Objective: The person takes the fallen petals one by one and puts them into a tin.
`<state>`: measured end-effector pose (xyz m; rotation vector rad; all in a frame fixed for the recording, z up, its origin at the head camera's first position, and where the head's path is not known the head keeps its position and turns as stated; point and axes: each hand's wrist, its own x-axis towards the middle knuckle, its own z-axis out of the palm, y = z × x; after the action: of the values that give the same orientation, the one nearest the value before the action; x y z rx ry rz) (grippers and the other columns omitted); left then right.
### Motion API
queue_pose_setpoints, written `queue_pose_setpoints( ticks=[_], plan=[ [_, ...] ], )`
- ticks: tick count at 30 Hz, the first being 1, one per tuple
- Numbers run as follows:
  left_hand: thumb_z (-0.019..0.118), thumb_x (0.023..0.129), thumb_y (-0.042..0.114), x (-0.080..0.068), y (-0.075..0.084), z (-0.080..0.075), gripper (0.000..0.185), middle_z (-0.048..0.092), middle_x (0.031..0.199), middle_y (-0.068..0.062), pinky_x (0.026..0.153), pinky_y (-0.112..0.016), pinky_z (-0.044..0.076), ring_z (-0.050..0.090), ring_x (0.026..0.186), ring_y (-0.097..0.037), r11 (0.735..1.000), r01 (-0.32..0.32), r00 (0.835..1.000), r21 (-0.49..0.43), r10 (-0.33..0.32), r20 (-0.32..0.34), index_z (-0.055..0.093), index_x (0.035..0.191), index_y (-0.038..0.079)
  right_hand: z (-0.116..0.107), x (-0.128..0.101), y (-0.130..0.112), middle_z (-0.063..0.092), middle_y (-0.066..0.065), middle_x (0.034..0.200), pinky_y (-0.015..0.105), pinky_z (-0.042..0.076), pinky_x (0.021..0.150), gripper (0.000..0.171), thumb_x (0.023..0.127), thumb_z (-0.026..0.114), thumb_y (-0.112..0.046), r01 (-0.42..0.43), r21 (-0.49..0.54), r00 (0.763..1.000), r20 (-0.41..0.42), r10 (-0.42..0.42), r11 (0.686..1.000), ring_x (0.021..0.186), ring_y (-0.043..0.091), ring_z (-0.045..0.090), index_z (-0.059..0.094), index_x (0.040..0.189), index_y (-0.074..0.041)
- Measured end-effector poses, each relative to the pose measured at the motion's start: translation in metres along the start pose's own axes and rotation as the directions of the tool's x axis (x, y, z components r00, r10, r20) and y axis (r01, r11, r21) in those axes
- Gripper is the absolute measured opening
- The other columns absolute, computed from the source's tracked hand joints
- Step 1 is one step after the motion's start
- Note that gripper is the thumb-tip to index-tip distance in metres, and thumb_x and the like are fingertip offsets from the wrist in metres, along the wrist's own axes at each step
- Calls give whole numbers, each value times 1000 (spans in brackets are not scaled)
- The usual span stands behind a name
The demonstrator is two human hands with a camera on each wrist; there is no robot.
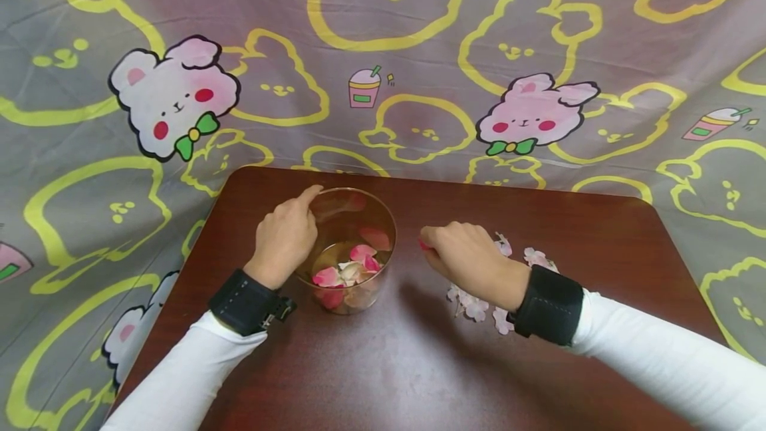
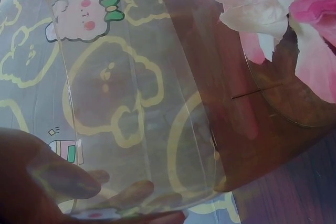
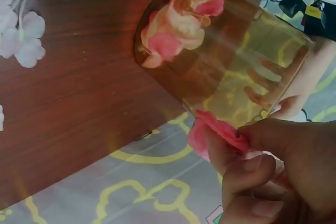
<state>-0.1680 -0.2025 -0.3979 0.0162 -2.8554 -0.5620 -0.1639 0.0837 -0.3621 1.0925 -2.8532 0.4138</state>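
A clear amber-tinted container (image 1: 338, 221) stands on the table, left of centre. Pink and cream petals (image 1: 362, 253) lie at its bottom. My left hand (image 1: 286, 235) holds the container from the left, near the rim. In the left wrist view, its fingers (image 2: 128, 195) show through the see-through wall. Right of the container, my right hand (image 1: 463, 255) is raised over the table. Between its thumb and forefinger it pinches a bright pink petal (image 3: 218, 135), seen best in the right wrist view, where the petal overlaps the rim area.
Several pale pink blossoms (image 1: 475, 308) lie on the dark brown wooden table (image 1: 335, 378), partly hidden under the right forearm. More blossoms (image 3: 29, 40) show at the left of the right wrist view. A grey curtain (image 1: 413, 72) with cartoon faces hangs behind the table.
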Motion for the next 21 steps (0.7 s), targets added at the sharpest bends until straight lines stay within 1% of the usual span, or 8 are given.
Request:
queue_pose_setpoints(
  ticks=[4,6,11,14,16,21],
  plan=[
    [47,98,8,0,1,0,45,72,105,-26,57,-56,52,69,76,-47,1000,1,1000,0,-1,0,55,142,16,-4,6,-3,50,-4,61,22,32,47,5,89,74,-12,3,8,1000,-12,-3,1000,51,10,43,70,87,-11],
    [47,98,8,0,1,-1,45,72,105,-26,56,-56,52,69,76,-47,1000,3,1000,0,-3,-2,55,142,16,-6,9,-5,53,-3,63,23,32,47,4,90,73,-12,9,4,1000,-19,-9,1000,52,11,44,70,87,-12],
    [47,98,8,0,1,0,45,72,106,-26,57,-57,52,69,77,-48,1000,2,1000,-3,-2,-3,55,141,16,-11,16,-14,49,-4,62,24,29,48,6,91,71,-12,20,-15,999,-34,-20,1000,53,11,42,68,86,-14],
    [47,98,8,0,0,0,45,72,105,-27,55,-56,52,69,76,-48,1000,-2,1000,-6,2,-1,55,141,16,-13,20,-20,49,-5,62,25,30,49,5,90,73,-14,26,-27,999,-45,-27,999,54,11,43,69,87,-14],
    [47,98,7,0,0,0,45,72,104,-27,54,-55,51,69,75,-47,1000,-4,1000,-5,4,-2,55,141,16,-14,22,-23,48,-6,62,25,30,49,6,90,74,-15,32,-37,998,-58,-34,999,54,11,43,69,87,-14],
    [46,98,7,0,0,0,45,72,103,-27,53,-55,50,68,75,-48,1000,-4,1000,-7,4,-5,56,141,16,-14,26,-30,43,-7,60,25,27,48,12,91,72,-15,53,-58,992,-110,-59,997,53,10,41,64,82,-16]
  ],
)
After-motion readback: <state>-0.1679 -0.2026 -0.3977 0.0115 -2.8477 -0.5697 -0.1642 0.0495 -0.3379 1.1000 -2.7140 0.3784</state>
